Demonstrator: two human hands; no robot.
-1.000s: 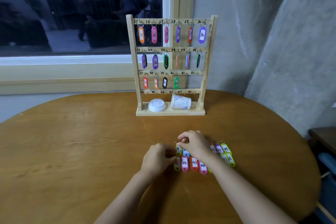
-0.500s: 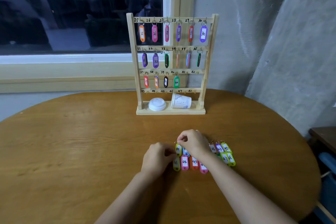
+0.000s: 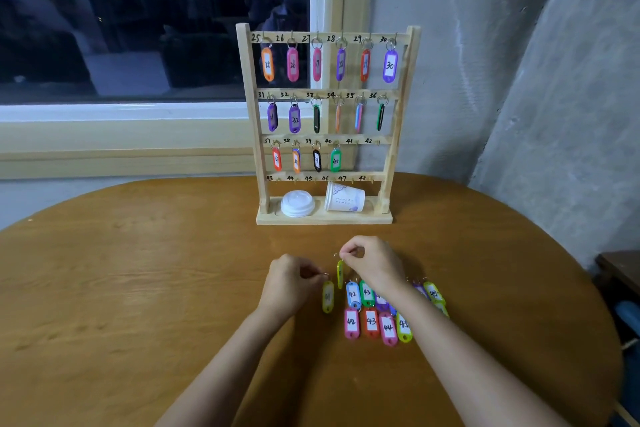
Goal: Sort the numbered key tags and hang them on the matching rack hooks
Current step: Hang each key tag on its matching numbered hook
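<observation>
A wooden key rack [image 3: 265,149] stands at the table's far side, with tags 25 to 40 hanging; hooks 41 to 48 are bare. My right hand [image 3: 372,262] pinches the ring of a yellow-green tag [image 3: 340,274], which hangs edge-on just above the table. My left hand [image 3: 289,282] pinches the ring of another yellow-green tag [image 3: 328,296] marked 41. Several loose tags [image 3: 372,321] numbered 42 and up lie in rows beside my right wrist, some hidden under my arm.
The round wooden table [image 3: 138,288] holds everything. On the rack's base sit a white plastic lid [image 3: 297,203] and a paper cup [image 3: 344,198] on its side. A window is behind, a concrete wall to the right, dark furniture [image 3: 620,274] past the table's right edge.
Both hands have lifted slightly, each drawing a yellow-green tag up and away from the pile; the right hand's tag now hangs free of the table.
</observation>
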